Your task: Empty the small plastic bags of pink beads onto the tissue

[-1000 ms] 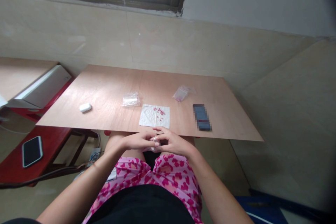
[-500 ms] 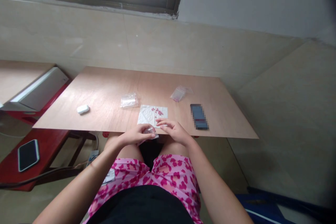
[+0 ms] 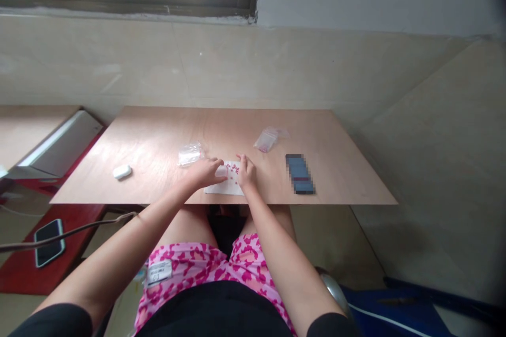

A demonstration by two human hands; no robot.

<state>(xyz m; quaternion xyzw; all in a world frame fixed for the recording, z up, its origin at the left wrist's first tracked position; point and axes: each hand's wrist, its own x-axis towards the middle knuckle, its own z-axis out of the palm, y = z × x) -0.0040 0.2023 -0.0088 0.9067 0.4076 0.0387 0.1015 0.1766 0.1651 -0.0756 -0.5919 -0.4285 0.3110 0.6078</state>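
A white sheet (image 3: 212,189) lies near the table's front edge, with several small red beads (image 3: 234,168) scattered on its right part. My left hand (image 3: 205,171) is closed on a small clear plastic bag (image 3: 222,171), held low over the sheet just left of the beads. The bag's far end is partly covered by my fingers. On the other side of the beads is my right hand (image 3: 247,171), open and cupped on its edge, fingers reaching forward along the sheet's right side. I see nothing in it, though its palm faces away.
A stack of clear plastic bags (image 3: 190,154) lies behind my left hand. A bag with some pink content (image 3: 266,139) is farther back. To the right lies a dark phone (image 3: 300,174), to the left a white case (image 3: 122,171). Another phone (image 3: 49,242) rests on a red bench.
Both hands have moved forward from the table's front edge onto the sheet. My left hand brought the small plastic bag along to the beads. My right hand turned onto its edge beside them.
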